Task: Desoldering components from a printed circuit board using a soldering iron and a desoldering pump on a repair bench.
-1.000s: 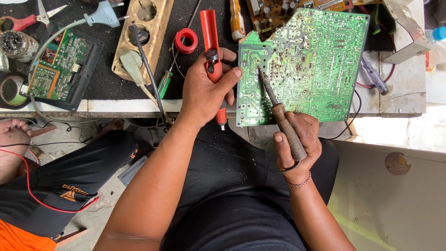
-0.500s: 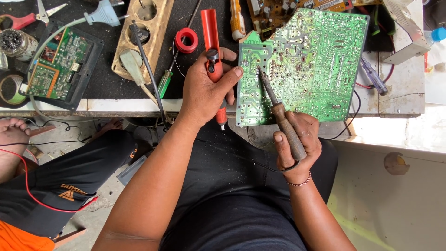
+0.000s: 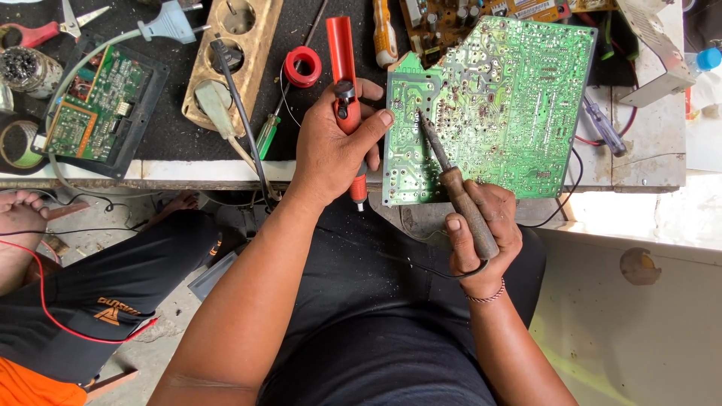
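Observation:
My left hand [image 3: 331, 146] grips a red desoldering pump [image 3: 342, 68], its nozzle end pointing down past the bench edge, with the thumb near the left edge of a large green circuit board [image 3: 511, 105]. The board lies solder side up, overhanging the bench. My right hand [image 3: 481, 233] holds a soldering iron [image 3: 451, 180] by its brown wooden handle. The dark tip of the iron rests on the board's lower left area.
On the black mat lie a smaller circuit board in a black tray [image 3: 98, 105], a wooden socket strip [image 3: 229, 56], a red tape roll [image 3: 303, 66], a green screwdriver [image 3: 267, 135] and scissors [image 3: 45, 30]. Another person's leg [image 3: 90, 301] and foot [image 3: 19, 214] are at left.

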